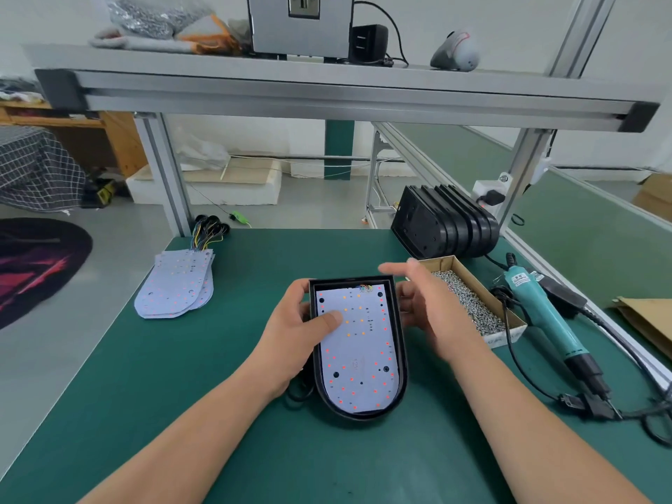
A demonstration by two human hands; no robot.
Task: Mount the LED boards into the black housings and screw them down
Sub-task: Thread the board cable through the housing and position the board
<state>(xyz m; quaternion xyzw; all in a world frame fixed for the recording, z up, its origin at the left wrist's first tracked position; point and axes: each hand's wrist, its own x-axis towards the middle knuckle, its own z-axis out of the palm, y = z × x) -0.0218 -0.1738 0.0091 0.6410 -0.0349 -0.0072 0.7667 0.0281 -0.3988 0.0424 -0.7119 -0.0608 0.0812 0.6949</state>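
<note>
A black housing [401, 361] lies on the green mat in front of me, with a white LED board [358, 358] seated inside it. My left hand [296, 332] grips the housing's left rim, thumb pressing on the board. My right hand [429, 303] hovers just right of the housing, blurred, fingers spread and holding nothing. A cardboard box of silver screws [472, 303] sits right behind that hand. A teal electric screwdriver [545, 314] lies at the right.
A stack of loose LED boards [174, 285] with wire bundles lies at the left. Several black housings [447, 221] stand in a row at the back right. An aluminium frame rail [327, 92] crosses overhead. The screwdriver's cable [527, 380] trails along the right.
</note>
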